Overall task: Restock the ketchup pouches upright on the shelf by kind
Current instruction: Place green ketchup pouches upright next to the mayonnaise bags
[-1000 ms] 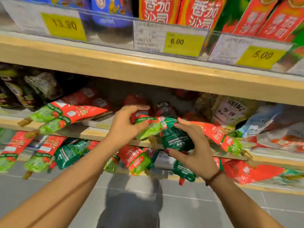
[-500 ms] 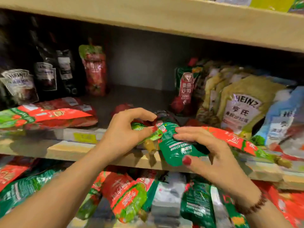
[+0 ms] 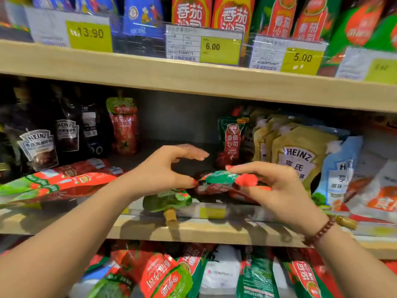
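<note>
On the middle shelf [image 3: 214, 230], my right hand [image 3: 277, 188] pinches a green-and-red ketchup pouch [image 3: 221, 179] between thumb and fingers and holds it just above the shelf floor. My left hand [image 3: 167, 168] is spread, fingers straight above the pouch and thumb tip touching its left end. Below my left hand a second pouch [image 3: 167, 200] with a green top lies flat, its gold cap hanging over the shelf edge. Further back, a red pouch [image 3: 124, 125] at the left and a green-and-red pouch [image 3: 232, 138] at the right each stand upright.
Red pouches [image 3: 64, 181] lie flat at the left, in front of dark Heinz pouches [image 3: 38, 147]. Yellow Heinz pouches [image 3: 300, 160] and a blue-white one [image 3: 339, 173] crowd the right. Bare shelf floor shows behind my hands. Jumbled pouches [image 3: 167, 276] fill the lower shelf.
My left hand has let go of the light-green-topped pouch, which now lies on the shelf edge, and has opened. My right hand has lifted the darker green pouch inward over the shelf.
</note>
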A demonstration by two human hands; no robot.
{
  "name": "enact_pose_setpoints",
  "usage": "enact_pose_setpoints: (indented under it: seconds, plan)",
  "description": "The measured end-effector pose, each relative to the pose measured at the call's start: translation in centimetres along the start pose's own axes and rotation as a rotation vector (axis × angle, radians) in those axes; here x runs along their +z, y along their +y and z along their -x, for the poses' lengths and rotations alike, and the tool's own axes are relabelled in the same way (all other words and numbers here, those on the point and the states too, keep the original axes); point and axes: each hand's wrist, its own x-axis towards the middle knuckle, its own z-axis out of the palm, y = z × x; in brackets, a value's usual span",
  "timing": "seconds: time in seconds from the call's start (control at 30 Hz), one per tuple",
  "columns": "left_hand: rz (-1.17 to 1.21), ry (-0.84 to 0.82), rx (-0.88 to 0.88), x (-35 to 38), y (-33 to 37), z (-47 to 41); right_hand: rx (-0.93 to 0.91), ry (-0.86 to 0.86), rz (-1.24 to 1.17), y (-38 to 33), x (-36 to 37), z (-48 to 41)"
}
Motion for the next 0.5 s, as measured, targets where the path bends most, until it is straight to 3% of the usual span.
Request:
enact_pose_setpoints:
  seconds: [0.17,0.3,0.4,0.5]
  plan:
    - [0.101,-0.069,-0.038,0.5,-0.5,-1.7,0.168,0.119,-0.187,-0.2,-0.2,-4.1]
    - [0.195,0.02,-0.19,2.2,-1.7,-3.3,0.422,0.261,-0.305,1.6,2.2,-7.0]
    - [0.275,0.142,-0.188,3.1,-2.2,-4.1,0.511,0.29,-0.251,2.0,3.7,-8.1]
    - [0.274,0.156,-0.198,3.1,-2.4,-4.4,0.462,0.318,-0.136,1.6,4.4,-6.9]
